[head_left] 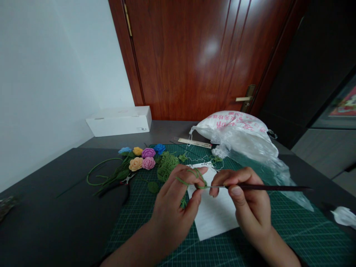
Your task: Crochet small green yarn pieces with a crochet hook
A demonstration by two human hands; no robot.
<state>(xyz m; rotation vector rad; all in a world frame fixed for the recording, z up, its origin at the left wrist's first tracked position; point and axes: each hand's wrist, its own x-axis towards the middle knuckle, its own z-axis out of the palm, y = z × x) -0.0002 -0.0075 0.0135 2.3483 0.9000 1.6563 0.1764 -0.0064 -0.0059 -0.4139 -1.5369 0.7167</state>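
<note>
Right hand (251, 202) grip pinches crochet hook (268, 187), long axis sideways, tip pointing left at green yarn piece (203, 185); left hand (174, 202), nearer tip, pinches that piece.

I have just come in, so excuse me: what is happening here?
A person is working green yarn with both hands. The left hand pinches a small green piece, with yarn strands looped over its fingers. The right hand holds a dark-handled tool, apparently a crochet hook, its metal end at that piece. Below, a sheet of paper lies on a green cutting mat. Farther off lie a green yarn bundle and several woolly flowers.
</note>
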